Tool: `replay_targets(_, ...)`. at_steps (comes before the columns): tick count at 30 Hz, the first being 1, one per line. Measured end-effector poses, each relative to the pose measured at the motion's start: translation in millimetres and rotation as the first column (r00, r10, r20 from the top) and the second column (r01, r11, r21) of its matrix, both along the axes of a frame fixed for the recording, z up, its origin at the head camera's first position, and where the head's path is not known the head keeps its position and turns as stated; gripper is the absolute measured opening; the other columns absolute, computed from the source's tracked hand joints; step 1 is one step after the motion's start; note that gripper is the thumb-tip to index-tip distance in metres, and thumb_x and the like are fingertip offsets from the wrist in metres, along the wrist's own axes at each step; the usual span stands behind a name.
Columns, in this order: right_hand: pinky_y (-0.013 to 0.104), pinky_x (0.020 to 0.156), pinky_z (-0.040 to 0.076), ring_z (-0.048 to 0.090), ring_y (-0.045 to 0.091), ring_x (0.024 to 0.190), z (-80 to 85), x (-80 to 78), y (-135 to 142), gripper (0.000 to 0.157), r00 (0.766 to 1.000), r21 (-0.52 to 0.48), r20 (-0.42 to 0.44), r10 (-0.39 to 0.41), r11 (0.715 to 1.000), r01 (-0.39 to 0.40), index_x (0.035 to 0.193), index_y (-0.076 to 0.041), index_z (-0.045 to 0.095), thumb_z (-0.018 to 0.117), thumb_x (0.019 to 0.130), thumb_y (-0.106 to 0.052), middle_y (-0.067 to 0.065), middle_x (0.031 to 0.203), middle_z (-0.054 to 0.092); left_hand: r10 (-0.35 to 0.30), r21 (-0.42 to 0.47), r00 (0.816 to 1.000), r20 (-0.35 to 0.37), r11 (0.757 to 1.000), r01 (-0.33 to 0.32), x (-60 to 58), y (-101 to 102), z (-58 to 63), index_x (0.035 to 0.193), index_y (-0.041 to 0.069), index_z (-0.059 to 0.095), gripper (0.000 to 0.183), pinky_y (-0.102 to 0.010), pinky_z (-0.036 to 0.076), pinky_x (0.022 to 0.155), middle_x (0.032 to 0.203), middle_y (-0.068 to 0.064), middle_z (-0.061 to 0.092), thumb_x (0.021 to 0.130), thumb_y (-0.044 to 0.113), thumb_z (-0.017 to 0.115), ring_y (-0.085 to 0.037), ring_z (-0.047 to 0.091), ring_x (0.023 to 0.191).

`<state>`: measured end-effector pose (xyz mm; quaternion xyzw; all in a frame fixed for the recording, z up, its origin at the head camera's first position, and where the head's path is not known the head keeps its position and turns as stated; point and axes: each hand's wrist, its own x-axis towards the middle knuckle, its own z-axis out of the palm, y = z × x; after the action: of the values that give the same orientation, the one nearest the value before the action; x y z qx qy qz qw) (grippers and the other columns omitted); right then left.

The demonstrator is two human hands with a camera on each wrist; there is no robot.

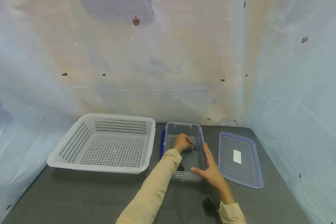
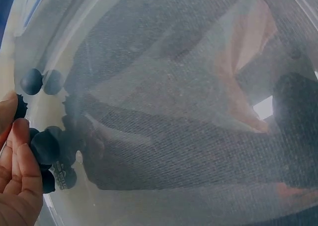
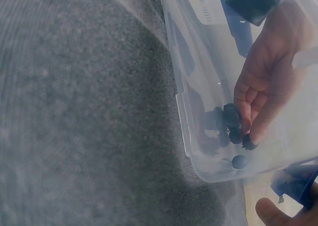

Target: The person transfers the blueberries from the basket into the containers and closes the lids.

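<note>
Inside a clear plastic box [image 1: 189, 165], my left hand [image 1: 183, 142] pinches a small dark-blue round fruit with a jagged crown, a blueberry [image 3: 249, 142], between thumb and fingertip. Several more blueberries lie around those fingers at the box's wall; one loose blueberry [image 2: 31, 81] shows in the left wrist view. My right hand [image 1: 211, 171] is at the box's right side, thumb and fingers spread along the wall and near corner. Only part of the right hand, its thumb [image 3: 272, 213] included, appears in the right wrist view.
A white perforated basket [image 1: 152, 149] stands left of the box. To the right lies a clear lid [image 1: 247, 161] with a blue seal and a white label [image 1: 237, 156]. A blue strip [image 1: 162, 144] shows along the box's left side. Patterned sheeting [image 1: 168, 62] rises behind the grey table [image 1: 100, 193].
</note>
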<state>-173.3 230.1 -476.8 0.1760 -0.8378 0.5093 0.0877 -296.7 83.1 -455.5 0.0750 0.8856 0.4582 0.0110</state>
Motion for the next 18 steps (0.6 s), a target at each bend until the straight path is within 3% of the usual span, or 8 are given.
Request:
replay_targets(7,0.07,0.104,0.012,0.005,0.048,0.141,29.6,14.7,-10.0,0.103,1.0,-0.017,0.026,0.008,1.0,-0.008,0.151,0.008,0.012,0.08,0.076,-0.01,0.027,0.157,0.004,0.003,0.005,1.0,-0.006,1.0,-0.003,0.3,1.7,-1.9,0.077,0.001,0.073,0.019,-0.021,0.047,0.06,0.072,-0.002,0.067,0.065,-0.002,0.088,-0.013,0.056,0.066)
replay_targets(18,0.068,0.105,0.012,0.005,0.046,0.142,31.8,15.9,-11.1,0.102,0.999,-0.026,0.033,0.0,1.0,0.001,0.151,0.007,0.012,0.079,0.076,-0.01,0.026,0.157,0.003,0.008,0.004,0.998,-0.064,1.0,-0.008,-0.2,1.6,-3.4,0.077,-0.001,0.073,0.021,-0.023,0.048,0.063,0.072,-0.004,0.068,0.063,-0.004,0.087,-0.013,0.057,0.066)
